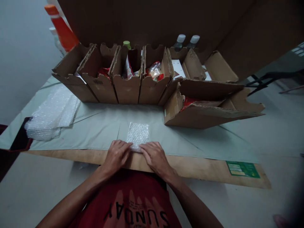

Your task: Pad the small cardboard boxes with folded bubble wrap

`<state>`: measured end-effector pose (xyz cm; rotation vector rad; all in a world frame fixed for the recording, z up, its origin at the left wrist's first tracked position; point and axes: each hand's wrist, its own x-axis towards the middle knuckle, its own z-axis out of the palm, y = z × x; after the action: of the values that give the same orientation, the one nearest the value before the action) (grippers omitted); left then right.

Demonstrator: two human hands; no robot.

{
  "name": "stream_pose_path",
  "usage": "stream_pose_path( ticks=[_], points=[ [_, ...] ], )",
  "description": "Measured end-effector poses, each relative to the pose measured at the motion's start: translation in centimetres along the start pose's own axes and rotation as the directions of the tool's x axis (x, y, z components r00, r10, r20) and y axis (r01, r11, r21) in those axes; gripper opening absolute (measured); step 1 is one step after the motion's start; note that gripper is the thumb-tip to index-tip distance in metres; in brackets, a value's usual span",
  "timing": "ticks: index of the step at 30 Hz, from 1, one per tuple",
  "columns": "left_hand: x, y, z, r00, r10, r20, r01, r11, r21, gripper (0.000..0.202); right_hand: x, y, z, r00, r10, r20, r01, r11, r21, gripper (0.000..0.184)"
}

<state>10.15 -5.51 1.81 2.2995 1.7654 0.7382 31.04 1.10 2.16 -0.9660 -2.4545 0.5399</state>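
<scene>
A small sheet of bubble wrap [138,133] lies on the pale green cloth near the table's front edge. Its near edge looks folded or rolled. My left hand [118,152] grips the near left corner between thumb and fingers. At the near right corner, my right hand [155,155] pinches the wrap in the same way, fingers curled. Whether anything is wrapped inside cannot be made out. Off to the left rests a stack of bubble wrap sheets [52,110].
Several cardboard bins [128,88] stand in a row at the back, some holding packets. A cardboard box [209,115] with something red inside sits at the right. An orange bottle [63,31] and white-capped bottles [180,39] rise behind. A green label [242,169] is on the board edge.
</scene>
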Motion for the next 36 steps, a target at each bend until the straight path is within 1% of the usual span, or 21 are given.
stream_pose_path(
  ticks=[3,5,7,9,12,14,15,18,20,22,24,25,26,28,30,31,32,33,34,35,36],
  points=[
    [1.5,-0.4,0.9,0.988,-0.151,-0.003,0.151,0.986,0.064,0.030,0.4,-0.2,-0.7,0.997,0.036,-0.070,-0.045,0.991,-0.128,0.022],
    [2.3,-0.6,1.1,0.982,-0.187,-0.039,0.190,0.976,0.107,0.032,0.5,-0.2,-1.0,0.997,-0.010,-0.077,-0.004,0.982,-0.187,0.024],
    [2.4,-0.8,0.9,0.985,-0.149,-0.082,0.158,0.982,0.105,0.031,0.6,-0.2,-1.0,0.997,-0.074,-0.018,0.069,0.979,-0.190,0.025],
    [1.9,-0.8,0.4,0.994,-0.059,-0.095,0.066,0.995,0.074,0.029,0.6,0.1,-0.7,0.995,-0.094,0.016,0.095,0.983,-0.160,0.024],
    [1.1,-0.5,-0.3,0.998,0.049,-0.051,-0.048,0.999,0.012,0.025,0.6,0.6,-0.4,0.999,-0.046,0.008,0.046,0.997,-0.064,0.021],
    [1.2,-0.3,-0.3,0.998,0.064,-0.014,-0.064,0.998,0.001,0.026,0.5,0.7,-0.6,1.000,-0.017,0.022,0.017,1.000,-0.018,0.021],
    [1.6,-0.3,-0.1,0.998,0.058,0.004,-0.058,0.998,0.014,0.027,0.4,0.6,-0.8,1.000,0.000,0.017,0.001,1.000,-0.029,0.022],
    [3.7,-0.6,0.9,0.999,-0.037,0.018,0.035,0.994,0.103,0.025,0.6,0.3,-1.3,0.998,0.031,-0.051,-0.039,0.985,-0.166,0.026],
    [5.0,-1.1,1.4,0.991,-0.130,-0.020,0.131,0.983,0.128,0.025,1.2,0.2,-1.3,0.999,0.001,-0.038,-0.011,0.970,-0.242,0.029],
    [5.2,-1.3,1.1,0.976,-0.198,-0.092,0.205,0.977,0.066,0.025,2.1,0.4,-1.1,0.999,-0.032,0.017,0.035,0.967,-0.253,0.028],
    [4.4,-1.1,0.4,0.954,-0.262,-0.148,0.246,0.962,-0.115,0.024,3.0,0.8,-0.9,1.000,0.006,0.019,-0.002,0.979,-0.201,0.024],
    [3.6,-0.7,0.0,0.938,-0.312,-0.150,0.272,0.933,-0.235,0.024,3.2,0.9,-0.8,0.999,0.049,-0.012,-0.050,0.988,-0.145,0.023],
    [2.8,-0.2,-0.4,0.921,-0.371,-0.120,0.308,0.880,-0.361,0.024,3.4,0.9,-0.7,0.993,0.104,-0.055,-0.107,0.992,-0.067,0.022],
    [1.5,0.9,-0.8,0.872,-0.489,0.017,0.412,0.715,-0.564,0.027,3.1,0.4,-0.6,0.967,0.222,-0.124,-0.205,0.970,0.131,0.021],
    [0.8,2.1,-0.7,0.832,-0.516,0.202,0.494,0.526,-0.692,0.037,2.2,-0.6,-0.5,0.952,0.288,-0.102,-0.243,0.916,0.320,0.021],
    [0.8,2.7,-0.5,0.823,-0.498,0.273,0.513,0.446,-0.734,0.042,1.7,-1.1,-0.6,0.953,0.296,-0.068,-0.249,0.890,0.382,0.020],
    [1.0,3.2,-0.2,0.820,-0.480,0.312,0.517,0.387,-0.764,0.045,1.2,-1.5,-0.8,0.956,0.290,-0.036,-0.249,0.876,0.413,0.019],
    [1.3,3.6,0.1,0.822,-0.472,0.318,0.509,0.362,-0.781,0.045,0.7,-1.7,-1.2,0.960,0.280,-0.021,-0.247,0.876,0.415,0.018],
    [1.7,3.9,0.3,0.830,-0.473,0.296,0.493,0.375,-0.785,0.042,0.3,-1.7,-1.8,0.961,0.277,-0.024,-0.245,0.885,0.395,0.017],
    [2.1,4.1,0.4,0.848,-0.465,0.253,0.465,0.424,-0.777,0.038,-0.1,-1.6,-2.5,0.959,0.279,-0.037,-0.247,0.898,0.364,0.021],
    [2.5,4.4,0.6,0.876,-0.433,0.211,0.427,0.496,-0.756,0.033,-0.4,-1.3,-3.5,0.959,0.279,-0.046,-0.248,0.908,0.337,0.032]
  ],
)
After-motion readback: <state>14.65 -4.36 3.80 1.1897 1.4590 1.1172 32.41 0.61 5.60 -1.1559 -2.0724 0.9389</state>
